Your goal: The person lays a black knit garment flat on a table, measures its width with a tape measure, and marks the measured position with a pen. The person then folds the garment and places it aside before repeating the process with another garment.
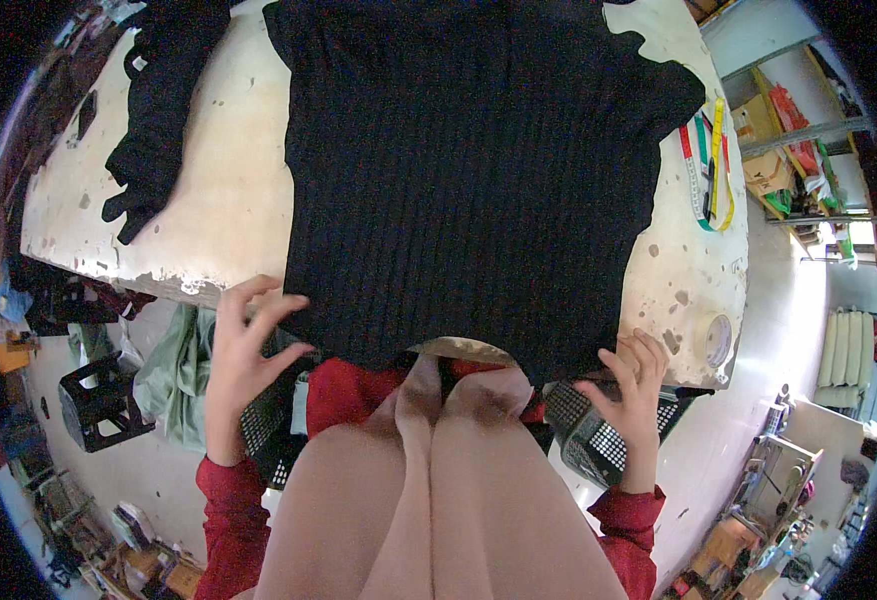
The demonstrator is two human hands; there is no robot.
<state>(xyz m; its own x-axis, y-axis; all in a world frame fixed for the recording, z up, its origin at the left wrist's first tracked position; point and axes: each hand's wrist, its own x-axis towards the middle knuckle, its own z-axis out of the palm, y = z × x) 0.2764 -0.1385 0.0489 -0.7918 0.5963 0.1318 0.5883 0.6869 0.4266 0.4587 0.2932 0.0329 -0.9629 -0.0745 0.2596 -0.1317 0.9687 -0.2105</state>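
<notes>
A black ribbed knit garment (pixel 458 200) lies spread flat on the pale worn table (pixel 228 190), its near edge dipping in a curve at the middle. Beside its near left corner is my left hand (pixel 243 350), fingers and thumb apart, with nothing held. My right hand (pixel 633 385) is at the near right corner, fingertips by the cloth's edge and thumb spread away from them. Whether those fingertips touch the cloth I cannot tell. Both forearms are in red sleeves.
Another black garment (pixel 163 110) lies on the table's left. Measuring tapes (pixel 703 170) and a tape roll (pixel 713 338) sit on the right side. Dark perforated baskets (pixel 588 430) stand under the near edge, with a black crate (pixel 103 405) and green cloth (pixel 178 370) to the left.
</notes>
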